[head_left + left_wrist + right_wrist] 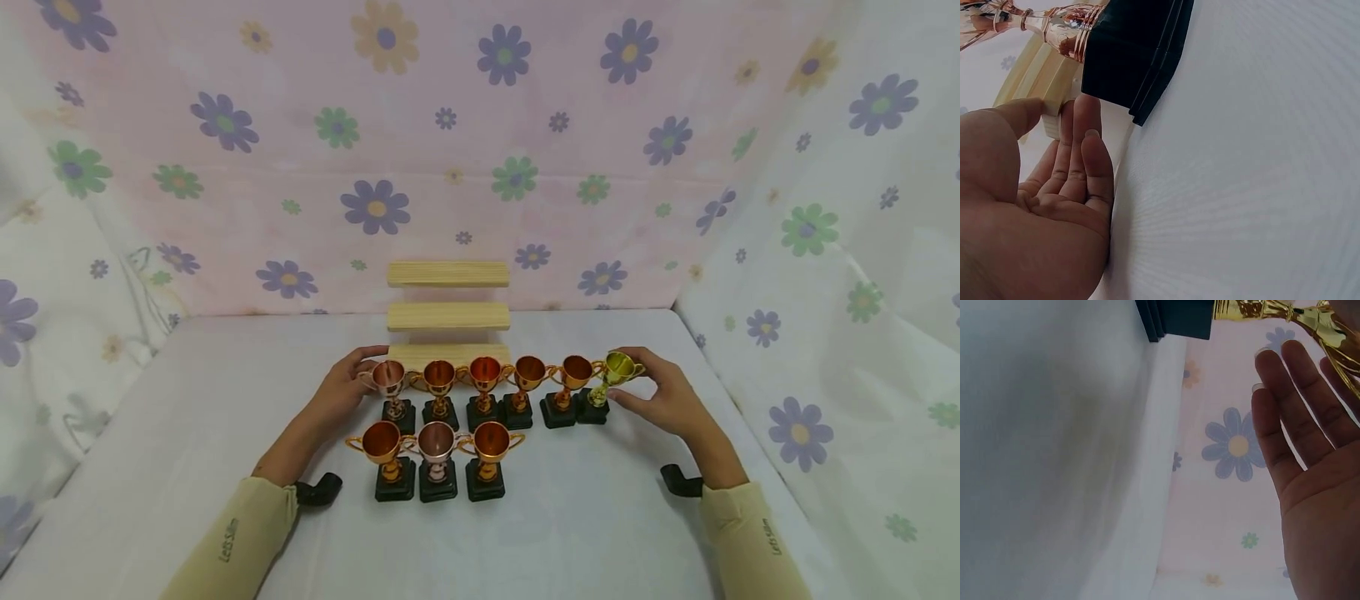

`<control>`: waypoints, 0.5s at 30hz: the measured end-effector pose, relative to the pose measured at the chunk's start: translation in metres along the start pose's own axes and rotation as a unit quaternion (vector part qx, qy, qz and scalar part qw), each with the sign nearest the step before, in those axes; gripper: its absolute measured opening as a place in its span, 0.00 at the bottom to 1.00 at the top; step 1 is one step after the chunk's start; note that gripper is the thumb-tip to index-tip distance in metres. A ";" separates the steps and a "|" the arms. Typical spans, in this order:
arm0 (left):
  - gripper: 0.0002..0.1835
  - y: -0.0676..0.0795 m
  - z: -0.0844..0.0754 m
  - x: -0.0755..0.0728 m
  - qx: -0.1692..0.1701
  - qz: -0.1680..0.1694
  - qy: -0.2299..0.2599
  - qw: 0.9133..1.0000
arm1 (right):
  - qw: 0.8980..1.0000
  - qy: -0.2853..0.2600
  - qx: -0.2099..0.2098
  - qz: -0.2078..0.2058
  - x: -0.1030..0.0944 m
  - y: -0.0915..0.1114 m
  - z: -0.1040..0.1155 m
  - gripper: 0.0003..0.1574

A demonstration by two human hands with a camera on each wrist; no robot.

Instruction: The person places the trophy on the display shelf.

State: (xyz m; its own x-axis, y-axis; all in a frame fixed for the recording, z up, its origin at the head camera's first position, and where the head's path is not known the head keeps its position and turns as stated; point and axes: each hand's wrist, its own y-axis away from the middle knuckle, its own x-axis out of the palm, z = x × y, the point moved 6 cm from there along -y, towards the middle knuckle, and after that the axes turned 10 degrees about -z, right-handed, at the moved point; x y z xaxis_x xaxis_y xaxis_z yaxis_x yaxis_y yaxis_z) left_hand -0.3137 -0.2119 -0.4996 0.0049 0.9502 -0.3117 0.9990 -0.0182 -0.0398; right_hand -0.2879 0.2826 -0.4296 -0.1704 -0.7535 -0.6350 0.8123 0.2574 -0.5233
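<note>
My right hand [671,400] is at the right end of the back row, its thumb and index finger around the gold trophy cup [619,367]. In the right wrist view the other fingers [1297,419] extend straight below the trophy's gold stem [1241,309]. At the row's left end my left hand [341,387] lies beside a rose-gold trophy cup [390,379]. Its loosely bent fingers [1075,150] reach behind that trophy's black base [1129,56], and its thumb touches the end of the wooden stand [1057,87]. Between the hands stand several copper-coloured trophy cups [485,372].
Three more trophies stand in a front row: a copper one [381,443], a pale rose one [437,443] and another copper one [491,443]. Behind the rows rises a stepped wooden stand [448,317]. Flowered cloth [450,150] surrounds the white table [585,517].
</note>
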 end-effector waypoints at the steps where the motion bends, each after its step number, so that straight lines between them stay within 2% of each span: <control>1: 0.35 0.000 0.001 0.001 -0.001 0.001 0.000 1.000 | 1.000 -0.001 0.002 -0.004 0.000 0.000 0.000 0.38; 8: 0.36 -0.001 0.004 -0.001 -0.006 -0.005 -0.013 1.000 | 0.999 -0.027 0.017 -0.013 0.004 0.000 -0.001 0.32; 15: 0.35 0.001 -0.001 -0.001 0.006 0.002 0.008 1.000 | 1.000 -0.014 0.022 -0.015 0.002 -0.001 -0.003 0.32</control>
State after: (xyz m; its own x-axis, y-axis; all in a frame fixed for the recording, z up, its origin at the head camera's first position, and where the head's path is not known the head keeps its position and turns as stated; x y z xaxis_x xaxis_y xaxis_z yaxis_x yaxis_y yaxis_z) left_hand -0.3125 -0.2127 -0.4988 0.0098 0.9548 -0.2970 0.9984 -0.0259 -0.0501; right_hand -0.2906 0.2828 -0.4319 -0.1799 -0.7777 -0.6023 0.8314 0.2071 -0.5157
